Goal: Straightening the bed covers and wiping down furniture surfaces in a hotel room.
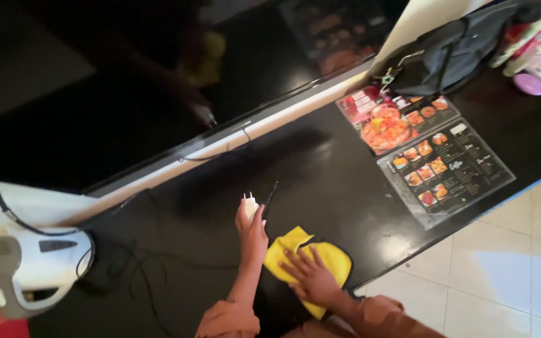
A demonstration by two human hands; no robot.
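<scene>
My left hand [252, 233] is raised over the black counter [320, 181] and closed around a small white plug adapter [249, 204], whose prongs point up. A thin black cable [269, 195] runs off beside it. My right hand [308, 273] lies flat with fingers spread on a yellow cloth [333, 256], pressing it onto the counter near the front edge. Both of my sleeves are orange-brown.
Two laminated picture menus [421, 144] lie on the counter to the right. A black bag [458, 47] and a purple lid [529, 83] sit at the far right. A white kettle-like appliance [32, 266] with tangled black cords [139, 275] stands left. A dark glass panel [126, 94] backs the counter; tiled floor [502, 263] lies right.
</scene>
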